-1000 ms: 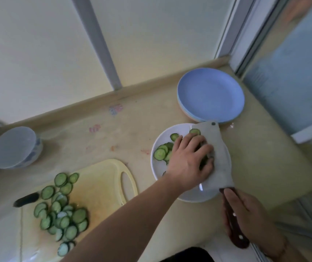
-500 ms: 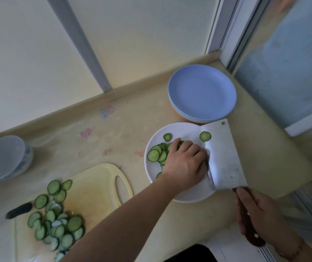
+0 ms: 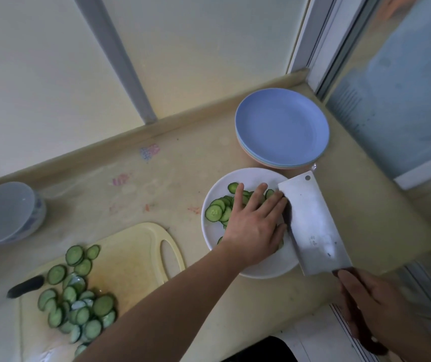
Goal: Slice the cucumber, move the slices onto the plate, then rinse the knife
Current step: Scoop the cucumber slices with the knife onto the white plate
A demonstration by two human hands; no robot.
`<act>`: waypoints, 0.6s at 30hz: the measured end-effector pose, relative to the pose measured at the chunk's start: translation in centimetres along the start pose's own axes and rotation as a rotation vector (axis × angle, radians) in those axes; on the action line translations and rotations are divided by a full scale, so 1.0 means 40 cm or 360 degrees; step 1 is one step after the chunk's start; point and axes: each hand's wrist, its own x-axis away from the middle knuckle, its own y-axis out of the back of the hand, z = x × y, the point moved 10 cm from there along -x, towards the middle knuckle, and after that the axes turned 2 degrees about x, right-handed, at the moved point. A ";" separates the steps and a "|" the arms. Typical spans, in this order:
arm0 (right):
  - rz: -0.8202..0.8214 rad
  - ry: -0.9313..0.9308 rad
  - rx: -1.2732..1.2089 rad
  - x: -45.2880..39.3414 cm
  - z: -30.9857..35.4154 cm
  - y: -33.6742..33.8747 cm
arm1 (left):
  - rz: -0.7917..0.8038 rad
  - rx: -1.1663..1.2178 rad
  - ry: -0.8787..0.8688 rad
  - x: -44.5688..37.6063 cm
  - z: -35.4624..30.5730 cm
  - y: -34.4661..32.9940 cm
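A white plate (image 3: 269, 267) sits right of centre with cucumber slices (image 3: 215, 211) on its left half. My left hand (image 3: 255, 226) lies flat over the plate with straight fingers, covering more slices, its fingertips against the cleaver's blade. The cleaver (image 3: 313, 226) lies broadside over the plate's right edge, blade bare. My right hand (image 3: 376, 312) grips its dark handle at the lower right. On the yellow cutting board (image 3: 136, 257) at the lower left lies a pile of cucumber slices (image 3: 78, 301).
A stack of plates with a blue one on top (image 3: 282, 126) stands just behind the white plate. A lidded bowl (image 3: 5, 212) sits at the far left. A dark handle (image 3: 25, 286) pokes out beside the board. The counter's edge runs along the right.
The cleaver has slid right, off the plate's middle, and the slice on its tip is gone. My left hand has flattened from curled over the blade to spread over the slices.
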 end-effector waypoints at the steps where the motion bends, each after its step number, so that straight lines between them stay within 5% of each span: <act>1: 0.0004 -0.0006 0.0005 0.005 -0.001 0.004 | 0.0000 -0.0013 0.0004 0.001 0.000 0.000; 13: -0.0111 -0.0053 0.0103 0.058 0.062 0.040 | -0.0115 0.0127 0.0144 0.077 0.035 0.090; 18: 0.0162 0.0100 0.0064 0.040 0.207 -0.127 | -0.0314 0.0100 0.0326 0.234 0.153 0.175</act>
